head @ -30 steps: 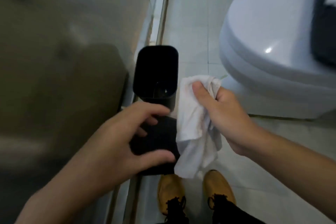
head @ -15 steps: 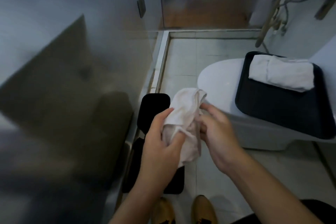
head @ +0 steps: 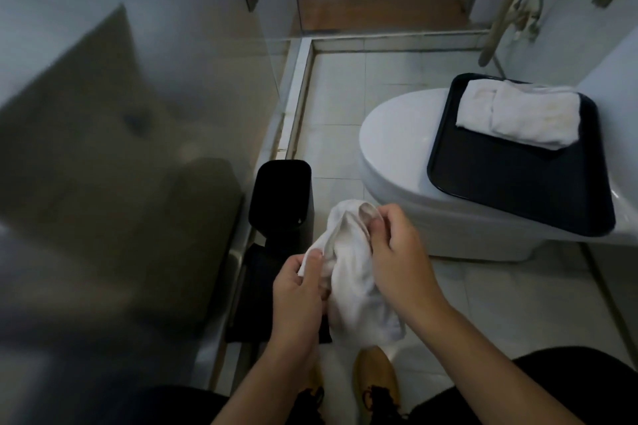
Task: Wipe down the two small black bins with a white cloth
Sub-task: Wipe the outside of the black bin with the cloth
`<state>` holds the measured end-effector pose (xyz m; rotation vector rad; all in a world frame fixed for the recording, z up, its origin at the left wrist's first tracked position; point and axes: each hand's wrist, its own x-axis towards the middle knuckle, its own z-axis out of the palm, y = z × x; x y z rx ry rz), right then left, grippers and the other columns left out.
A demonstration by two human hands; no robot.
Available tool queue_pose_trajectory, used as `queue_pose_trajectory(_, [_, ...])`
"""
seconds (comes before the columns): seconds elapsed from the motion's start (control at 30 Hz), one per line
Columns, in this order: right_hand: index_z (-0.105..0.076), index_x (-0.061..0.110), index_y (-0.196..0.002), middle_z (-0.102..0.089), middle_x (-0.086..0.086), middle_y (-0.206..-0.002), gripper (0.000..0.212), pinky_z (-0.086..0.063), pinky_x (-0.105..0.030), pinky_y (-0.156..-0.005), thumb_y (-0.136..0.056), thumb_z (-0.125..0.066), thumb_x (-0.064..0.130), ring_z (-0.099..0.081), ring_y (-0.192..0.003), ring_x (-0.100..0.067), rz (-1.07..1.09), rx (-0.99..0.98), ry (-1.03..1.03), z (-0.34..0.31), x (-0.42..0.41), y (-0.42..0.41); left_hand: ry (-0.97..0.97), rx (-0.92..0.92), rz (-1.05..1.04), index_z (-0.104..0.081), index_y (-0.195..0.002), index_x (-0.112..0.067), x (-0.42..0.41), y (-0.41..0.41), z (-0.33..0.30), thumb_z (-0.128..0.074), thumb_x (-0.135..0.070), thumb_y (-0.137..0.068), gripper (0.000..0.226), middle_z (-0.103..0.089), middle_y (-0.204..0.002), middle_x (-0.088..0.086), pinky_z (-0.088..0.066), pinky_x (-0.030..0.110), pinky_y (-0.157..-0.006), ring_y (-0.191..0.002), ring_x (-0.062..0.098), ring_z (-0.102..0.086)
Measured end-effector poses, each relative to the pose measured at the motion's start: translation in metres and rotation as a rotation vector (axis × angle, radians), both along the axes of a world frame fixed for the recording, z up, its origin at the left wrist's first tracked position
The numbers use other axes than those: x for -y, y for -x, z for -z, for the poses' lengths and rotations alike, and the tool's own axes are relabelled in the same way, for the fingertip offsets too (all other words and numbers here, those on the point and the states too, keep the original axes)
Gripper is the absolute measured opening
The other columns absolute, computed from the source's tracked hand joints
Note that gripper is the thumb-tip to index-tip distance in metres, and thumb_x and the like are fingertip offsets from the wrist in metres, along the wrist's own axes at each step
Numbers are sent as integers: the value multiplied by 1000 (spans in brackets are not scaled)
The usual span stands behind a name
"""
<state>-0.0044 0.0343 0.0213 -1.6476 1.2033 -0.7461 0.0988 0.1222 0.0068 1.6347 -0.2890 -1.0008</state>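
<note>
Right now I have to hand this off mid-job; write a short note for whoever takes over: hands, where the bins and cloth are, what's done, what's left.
Left hand: grips the lower left edge of the white cloth.
Right hand: fingers pinch the cloth's top edge. The cloth hangs between both hands, touching no bin.
Far bin: upright on the floor by the glass partition, left of the toilet.
Near bin: just in front of it, partly hidden behind the left hand.
Done: cannot tell from this view whether either bin is wiped.
Left: probably regrip the cloth, then wipe, and check both bins.
</note>
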Motion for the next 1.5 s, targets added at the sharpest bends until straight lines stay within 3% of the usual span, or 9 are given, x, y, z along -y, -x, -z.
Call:
queue_pose_trajectory(0.13, [-51, 23, -99, -61, 8, -85, 22, -48, -22, -64, -106, -37, 39, -58, -80, 1, -27, -32, 19, -4, 1, 3, 47, 20, 65, -62, -99, -14, 1, -3, -1, -50, -43, -96, 32, -60, -73, 3, -45, 32, -58, -60, 11, -54])
queue_pose_trajectory(0.33, [-64, 19, -79, -65, 3, -71, 19, -48, -25, -58, -86, -74, 34, -59, -64, -8, -97, -30, 38, -11, 16, 8, 151, 166, 380, -43, -123, -31, -6, 9, -12, -78, -35, -75, 60, -65, -109, -16, -55, 20, -80, -100, 0, -65])
queue_pose_trajectory(0.53, [-72, 28, -79, -71, 14, -78, 17, -54, -40, -76, -84, -70, 12, -67, -80, -9, -148, -154, 195, -21, 41, 28, 104, 573, 391, -59, -101, -26, -9, -21, -5, -71, -15, -84, 24, -64, -85, -11, -46, 12, -62, -78, -1, -62])
queue_pose_trajectory(0.77, [-69, 17, -82, -68, 0, -77, 15, -52, -47, -75, -92, -59, 24, -64, -79, -21, -321, -165, 118, -19, 46, 33, 78, 608, 592, -63, -86, -18, -10, -54, -16, -58, -49, -82, 32, -64, -77, 7, -52, 49, -62, -72, 26, -63])
queue_pose_trajectory(1.03, [-61, 13, -77, -56, -1, -69, 21, -40, -35, -64, -84, -62, 33, -49, -67, -10, -437, -69, -10, -20, 43, 31, 129, 508, 368, -55, -84, -9, -5, -45, -19, -57, -36, -86, 27, -55, -73, 4, -44, 31, -60, -66, 11, -54])
queue_pose_trajectory(1.17, [-66, 15, -81, -64, -3, -71, 35, -52, -42, -62, -87, -67, 49, -59, -67, -21, -384, -125, 98, -9, 30, 22, 136, 511, 355, -54, -89, -14, -13, -36, -24, -68, -28, -88, 19, -57, -79, 0, -48, 24, -59, -69, 8, -57])
queue_pose_trajectory(1.27, [-67, 21, -89, -65, 2, -74, 12, -53, -44, -65, -96, -57, 21, -62, -72, -19, -241, -34, 205, -5, 21, 13, 141, 372, 583, -51, -100, -15, -21, -30, -29, -68, -47, -80, 41, -58, -91, 6, -52, 26, -63, -77, 13, -60])
queue_pose_trajectory(1.33, [-66, 27, -92, -67, 5, -78, 25, -55, -39, -66, -96, -53, 6, -64, -76, -15, -209, 44, 134, -8, 16, 8, 159, 261, 629, -50, -104, -17, -22, -28, -32, -62, -54, -81, 45, -59, -94, 3, -52, 27, -68, -81, 12, -61])
queue_pose_trajectory(1.5, [-70, 21, -94, -72, 7, -85, 34, -54, -21, -71, -92, -53, -8, -66, -82, -5, -180, 249, -52, -19, 18, 6, 261, 393, 350, -56, -94, -11, -15, -28, -31, -61, -34, -92, 23, -61, -84, 7, -51, 31, -66, -75, 16, -61])
